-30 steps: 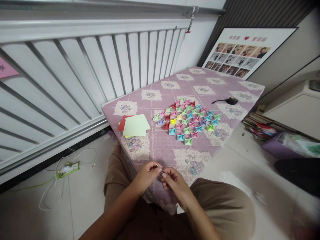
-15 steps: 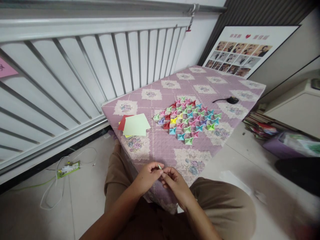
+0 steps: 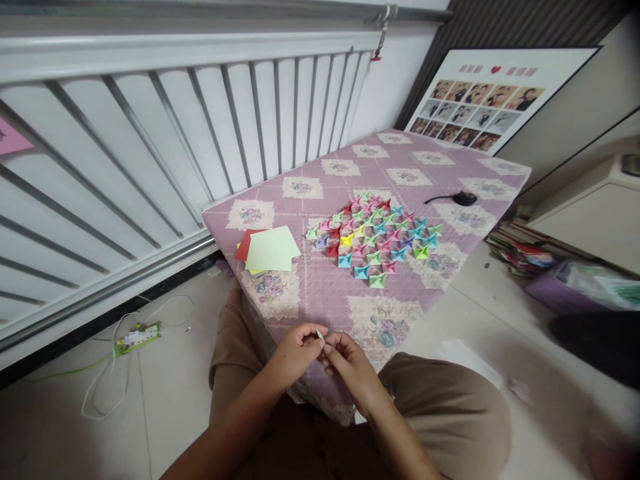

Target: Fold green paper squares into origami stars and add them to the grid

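My left hand (image 3: 301, 351) and my right hand (image 3: 349, 363) meet over the near edge of the table, fingertips pinched together. Between them is a small folded pale green paper (image 3: 319, 334), mostly covered by the fingers. Farther back, many small folded paper pieces (image 3: 371, 241) in green, pink, red, blue, yellow and purple stand in slanted rows. To their left lies a stack of square paper sheets (image 3: 271, 251), pale green on top, with red and yellow showing beneath.
A patterned purple cloth covers the table (image 3: 327, 293). Toward its right edge sits a small black object (image 3: 465, 199) with a short cord. A white radiator (image 3: 285, 113) runs behind on the left. On the floor at left lies a power strip (image 3: 137, 339) with cables.
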Demonstrator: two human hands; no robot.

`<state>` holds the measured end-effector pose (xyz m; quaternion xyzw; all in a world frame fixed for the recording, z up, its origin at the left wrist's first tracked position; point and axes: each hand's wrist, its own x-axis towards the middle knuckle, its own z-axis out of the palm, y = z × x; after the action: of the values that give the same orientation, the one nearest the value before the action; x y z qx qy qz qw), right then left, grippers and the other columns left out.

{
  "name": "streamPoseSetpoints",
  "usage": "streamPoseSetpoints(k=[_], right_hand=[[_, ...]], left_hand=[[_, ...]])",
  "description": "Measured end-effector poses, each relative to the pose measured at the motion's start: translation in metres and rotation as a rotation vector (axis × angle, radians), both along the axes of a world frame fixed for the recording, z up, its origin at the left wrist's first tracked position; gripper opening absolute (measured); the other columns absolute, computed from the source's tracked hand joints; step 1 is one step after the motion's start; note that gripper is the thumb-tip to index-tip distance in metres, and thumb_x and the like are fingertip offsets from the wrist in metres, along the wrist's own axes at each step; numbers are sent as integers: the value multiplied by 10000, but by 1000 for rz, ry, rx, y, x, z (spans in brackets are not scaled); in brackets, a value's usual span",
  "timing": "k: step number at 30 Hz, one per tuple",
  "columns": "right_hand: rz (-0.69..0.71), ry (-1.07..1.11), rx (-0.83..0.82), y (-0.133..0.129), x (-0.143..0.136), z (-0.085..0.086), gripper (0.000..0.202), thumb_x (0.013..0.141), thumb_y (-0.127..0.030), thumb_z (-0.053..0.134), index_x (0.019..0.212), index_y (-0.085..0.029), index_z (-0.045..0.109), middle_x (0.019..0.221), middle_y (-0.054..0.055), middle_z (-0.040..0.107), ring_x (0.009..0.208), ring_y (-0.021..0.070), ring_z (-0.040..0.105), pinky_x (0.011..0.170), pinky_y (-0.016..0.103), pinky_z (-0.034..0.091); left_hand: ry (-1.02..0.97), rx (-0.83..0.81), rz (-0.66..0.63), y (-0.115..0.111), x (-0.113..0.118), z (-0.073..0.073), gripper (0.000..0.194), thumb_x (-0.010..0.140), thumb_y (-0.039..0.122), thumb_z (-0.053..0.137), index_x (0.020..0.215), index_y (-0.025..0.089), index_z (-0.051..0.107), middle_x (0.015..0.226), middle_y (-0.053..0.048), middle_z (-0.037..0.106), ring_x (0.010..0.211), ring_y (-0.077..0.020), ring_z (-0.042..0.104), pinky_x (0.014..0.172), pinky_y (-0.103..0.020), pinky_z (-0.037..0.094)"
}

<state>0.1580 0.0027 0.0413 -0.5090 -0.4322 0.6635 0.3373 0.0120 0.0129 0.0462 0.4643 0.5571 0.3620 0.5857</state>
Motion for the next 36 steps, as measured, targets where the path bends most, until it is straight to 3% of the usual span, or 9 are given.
streamPoseSetpoints(k=[30,36], right_hand=[[20,-35,39,1,1,-6,251,826,-443,566,852,-197,528,689,-30,534,632,114,495,596,238,418],[36,-200,213,0,2,-1,229,865,-430,485,830,-206,518,689,-15,565,637,137,536,605,249,424]], left_hand=[[13,-2,-8,0,1,-1,292,762,146,543,1021,170,675,978,-51,700,939,-186,624,870,-313,481],[35,-5,14,0,3,-3,294,748,113,541,1003,173,676,952,-39,706,916,-178,634,873,-306,483]])
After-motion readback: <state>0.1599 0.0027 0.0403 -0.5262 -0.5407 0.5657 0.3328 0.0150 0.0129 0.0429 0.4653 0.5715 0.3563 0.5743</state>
